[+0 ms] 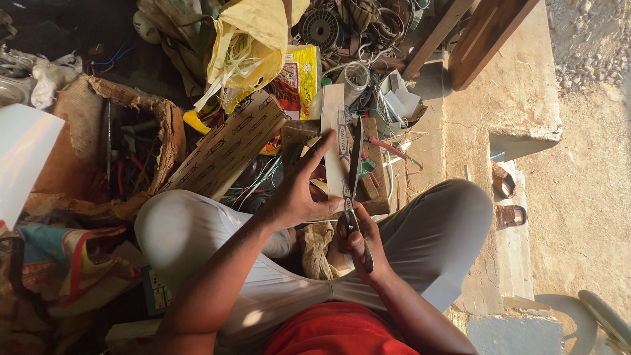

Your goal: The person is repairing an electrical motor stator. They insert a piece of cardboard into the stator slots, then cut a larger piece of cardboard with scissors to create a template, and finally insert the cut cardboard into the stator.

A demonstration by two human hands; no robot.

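A long white printed strip of card (333,135) stands out in front of my knees. My left hand (299,190) holds it at its lower part, index finger stretched up along its left edge. My right hand (360,244) grips the handles of a pair of scissors (353,177), whose blades run up along the strip's right edge. I cannot tell whether the blades bite into the card. Both hands sit above my lap, between my grey-trousered knees.
A torn cardboard box (98,158) of wires and tools stands at left, a patterned cardboard sheet (230,148) leans beside it. A yellow bag (253,39), coils and clutter lie ahead. Wooden planks (486,33) lean at upper right. Sandals (507,197) rest on the concrete step.
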